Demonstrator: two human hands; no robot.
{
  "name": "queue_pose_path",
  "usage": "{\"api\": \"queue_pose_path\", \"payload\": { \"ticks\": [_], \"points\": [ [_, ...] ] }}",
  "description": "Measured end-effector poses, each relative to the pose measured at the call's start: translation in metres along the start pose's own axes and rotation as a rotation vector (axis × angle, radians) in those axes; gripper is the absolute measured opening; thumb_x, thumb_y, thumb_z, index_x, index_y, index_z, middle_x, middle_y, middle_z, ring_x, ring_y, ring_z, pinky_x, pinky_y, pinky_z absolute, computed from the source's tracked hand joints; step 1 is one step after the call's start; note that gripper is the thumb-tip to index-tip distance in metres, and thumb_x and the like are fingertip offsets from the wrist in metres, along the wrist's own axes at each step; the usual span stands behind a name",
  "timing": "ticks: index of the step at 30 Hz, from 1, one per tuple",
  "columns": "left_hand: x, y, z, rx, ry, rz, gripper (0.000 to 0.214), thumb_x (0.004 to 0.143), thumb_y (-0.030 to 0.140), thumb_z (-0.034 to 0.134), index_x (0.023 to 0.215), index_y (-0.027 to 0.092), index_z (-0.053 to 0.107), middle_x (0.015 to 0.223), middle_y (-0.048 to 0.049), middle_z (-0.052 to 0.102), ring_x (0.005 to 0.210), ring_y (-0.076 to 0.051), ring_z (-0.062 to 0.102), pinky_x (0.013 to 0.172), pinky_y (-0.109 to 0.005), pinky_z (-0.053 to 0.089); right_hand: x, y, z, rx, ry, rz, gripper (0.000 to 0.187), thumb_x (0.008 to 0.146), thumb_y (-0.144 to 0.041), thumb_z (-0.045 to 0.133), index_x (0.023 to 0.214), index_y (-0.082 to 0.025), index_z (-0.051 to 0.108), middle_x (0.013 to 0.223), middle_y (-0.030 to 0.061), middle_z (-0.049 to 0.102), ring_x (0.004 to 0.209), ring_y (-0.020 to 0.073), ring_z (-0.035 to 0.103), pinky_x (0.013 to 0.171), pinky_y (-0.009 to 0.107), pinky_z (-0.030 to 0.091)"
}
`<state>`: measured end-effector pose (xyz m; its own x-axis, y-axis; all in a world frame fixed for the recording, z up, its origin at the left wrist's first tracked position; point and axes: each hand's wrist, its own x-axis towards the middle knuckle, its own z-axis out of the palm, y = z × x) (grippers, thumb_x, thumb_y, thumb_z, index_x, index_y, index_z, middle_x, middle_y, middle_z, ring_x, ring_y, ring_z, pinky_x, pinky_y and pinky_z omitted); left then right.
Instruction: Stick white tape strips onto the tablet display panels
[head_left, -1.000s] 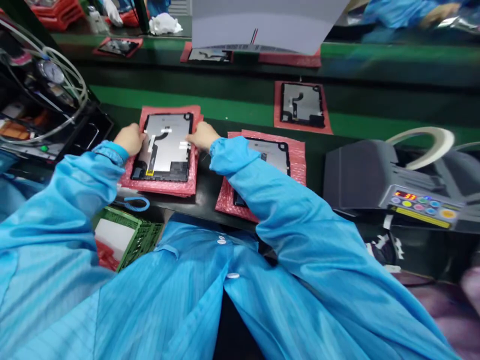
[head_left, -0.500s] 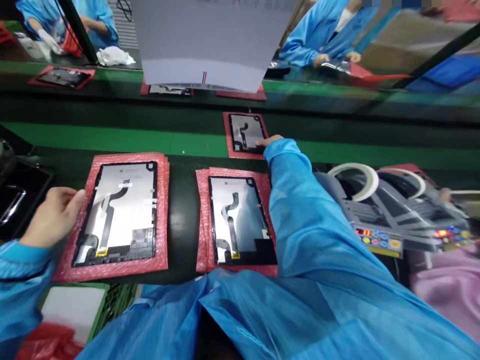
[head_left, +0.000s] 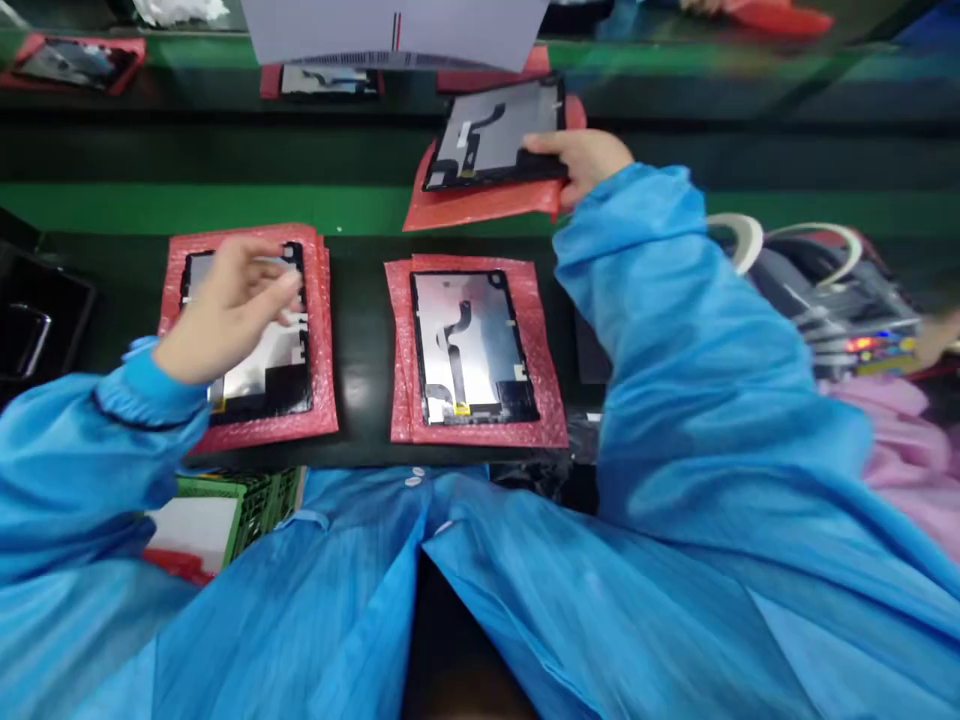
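My right hand (head_left: 583,160) grips the right edge of a tablet panel (head_left: 495,135) and its red bubble-wrap sheet (head_left: 480,205), lifted and tilted above the green conveyor (head_left: 112,205). My left hand (head_left: 229,305) hovers over the left tablet panel (head_left: 259,345) on its red sheet, fingers loosely spread, blurred by motion, holding nothing. A second tablet panel (head_left: 469,345) lies flat on a red sheet in the middle of the black bench, between my arms.
A tape dispenser machine (head_left: 832,300) with white tape rolls and coloured buttons stands at the right. A green crate (head_left: 247,500) sits below the bench at left. More panels on red sheets (head_left: 322,80) lie on the far conveyor, under a hanging grey sheet (head_left: 390,30).
My right hand has picked the far panel with its red sheet up off the conveyor and tilted it. My left hand moved from the left sheet's edge to over that panel.
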<state>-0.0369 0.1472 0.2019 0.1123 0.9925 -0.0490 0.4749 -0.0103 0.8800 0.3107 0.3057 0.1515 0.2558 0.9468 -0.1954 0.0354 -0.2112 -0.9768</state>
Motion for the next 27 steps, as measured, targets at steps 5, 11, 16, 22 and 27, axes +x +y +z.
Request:
{"api": "queue_pose_path", "payload": {
  "ticks": [5, 11, 16, 22, 27],
  "points": [
    [0.013, 0.007, 0.078, -0.122, -0.266, -0.133, 0.045, 0.097, 0.035, 0.053, 0.132, 0.019, 0.030, 0.109, -0.0099, 0.062, 0.090, -0.017, 0.068, 0.078, -0.034, 0.058, -0.147, -0.001, -0.029, 0.289, -0.028, 0.157, 0.026, 0.091, -0.003, 0.051, 0.074, -0.016, 0.065, 0.058, -0.0029, 0.066, 0.056, 0.0077, 0.064, 0.081, 0.024, 0.059],
    [0.004, -0.002, 0.121, 0.176, -0.475, -0.093, 0.067, 0.086, 0.013, 0.063, 0.142, 0.017, 0.027, 0.099, -0.0061, 0.064, 0.085, -0.017, 0.067, 0.082, -0.033, 0.056, -0.209, 0.069, -0.037, 0.200, -0.006, 0.222, 0.016, 0.067, -0.013, 0.075, 0.079, -0.018, 0.066, 0.070, -0.0020, 0.070, 0.065, 0.0137, 0.066, 0.075, 0.031, 0.058],
    [0.001, -0.012, 0.131, 0.452, -0.499, -0.035, 0.064, 0.077, 0.008, 0.066, 0.135, 0.018, 0.041, 0.095, -0.0045, 0.064, 0.084, -0.019, 0.066, 0.083, -0.032, 0.054, -0.212, 0.095, -0.057, -0.426, 0.047, 0.036, 0.033, 0.063, -0.039, 0.083, 0.056, -0.019, 0.057, 0.052, -0.0023, 0.055, 0.058, 0.0138, 0.056, 0.068, 0.030, 0.051],
    [-0.002, 0.018, 0.117, 0.805, -0.592, 0.034, 0.053, 0.085, 0.023, 0.064, 0.134, 0.014, 0.048, 0.093, -0.0075, 0.068, 0.088, -0.024, 0.068, 0.082, -0.030, 0.052, -0.245, 0.117, -0.117, -0.279, 0.452, 0.163, 0.039, 0.084, -0.049, 0.064, 0.061, -0.019, 0.054, 0.047, -0.0029, 0.049, 0.040, 0.0091, 0.044, 0.043, 0.023, 0.036],
    [0.011, 0.067, 0.102, 1.261, -0.749, 0.328, 0.027, 0.095, 0.034, 0.052, 0.103, 0.014, 0.068, 0.104, -0.0137, 0.070, 0.098, -0.033, 0.067, 0.086, -0.038, 0.051, -0.240, 0.141, -0.142, 0.085, 0.707, 0.175, 0.045, 0.081, -0.061, 0.063, 0.068, -0.020, 0.049, 0.058, -0.0023, 0.055, 0.047, 0.0087, 0.052, 0.042, 0.019, 0.039]
  ]
}}
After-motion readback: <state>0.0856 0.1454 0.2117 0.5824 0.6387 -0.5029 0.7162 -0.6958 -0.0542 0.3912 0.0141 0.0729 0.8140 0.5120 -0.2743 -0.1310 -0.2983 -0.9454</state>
